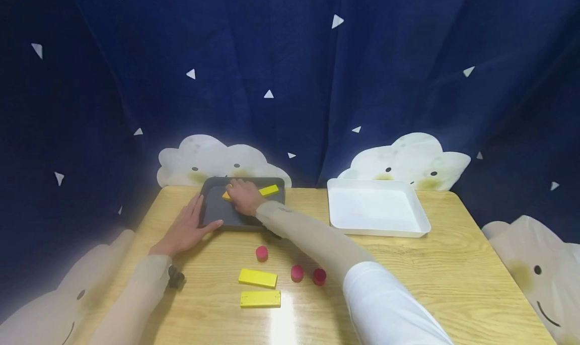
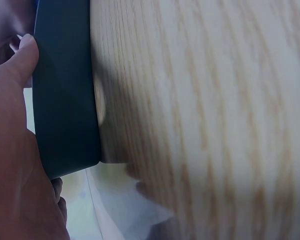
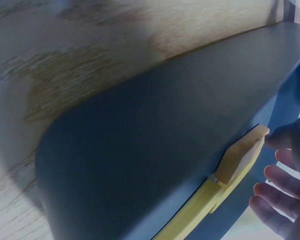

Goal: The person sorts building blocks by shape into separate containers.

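Note:
A dark grey tray (image 1: 235,228) stands at the back left of the table. My left hand (image 1: 185,229) rests against its left side with extended fingers, the thumb at the front rim; the left wrist view shows the thumb (image 2: 26,55) by the tray wall (image 2: 65,100). Inside the tray, my right hand (image 1: 246,198) is over yellow blocks (image 1: 269,190). In the right wrist view, the thumb tip is at the end of a tan-looking block (image 3: 240,155), beside a yellow block (image 3: 192,212). The other fingers (image 3: 282,180) are loosely bent, apart from it.
A white tray (image 1: 376,209) stands at the back right. Nearer on the wooden table lie two yellow blocks (image 1: 258,278) (image 1: 260,298) and three red cylinders (image 1: 262,253) (image 1: 297,273) (image 1: 319,276). A dark blue curtain (image 1: 290,83) hangs behind the table.

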Demonstrator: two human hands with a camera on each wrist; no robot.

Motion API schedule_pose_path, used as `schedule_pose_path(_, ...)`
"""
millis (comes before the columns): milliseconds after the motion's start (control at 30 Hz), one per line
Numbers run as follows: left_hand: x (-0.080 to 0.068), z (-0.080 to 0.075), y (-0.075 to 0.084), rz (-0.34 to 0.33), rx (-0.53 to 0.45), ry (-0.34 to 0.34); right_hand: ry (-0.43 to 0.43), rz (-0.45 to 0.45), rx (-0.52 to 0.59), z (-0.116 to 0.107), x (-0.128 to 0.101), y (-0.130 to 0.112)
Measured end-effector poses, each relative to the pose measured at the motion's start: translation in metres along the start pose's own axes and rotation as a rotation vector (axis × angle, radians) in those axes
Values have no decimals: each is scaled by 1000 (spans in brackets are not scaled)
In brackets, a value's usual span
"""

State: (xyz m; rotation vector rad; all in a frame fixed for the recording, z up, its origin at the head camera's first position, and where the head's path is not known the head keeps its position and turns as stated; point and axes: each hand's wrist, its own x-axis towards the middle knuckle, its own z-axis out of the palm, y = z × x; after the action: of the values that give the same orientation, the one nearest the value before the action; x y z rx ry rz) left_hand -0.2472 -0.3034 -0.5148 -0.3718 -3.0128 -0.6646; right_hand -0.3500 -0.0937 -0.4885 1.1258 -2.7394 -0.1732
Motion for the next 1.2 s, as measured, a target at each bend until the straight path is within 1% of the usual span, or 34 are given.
schedule_pose_path(200,-1,-1,3,1,1,0,0,-3,29,-8,-6,2)
schedule_pose_path(500,0,-2,4,15,-17,25,72,-38,75,-17,-19,7)
schedule_pose_path(633,0,-3,5,12,-8,14,93,-55,90,-21,-28,8)
schedule_pose_path(733,-2,-3,5,7,-3,5,91,-63,111,-27,-37,8)
schedule_pose_path(967,-2,-2,2,-1,-10,2,49,-50,190,-39,-56,9)
schedule_pose_path(1200,-1,-1,4,-16,-14,-8,51,-42,242,-52,-77,12)
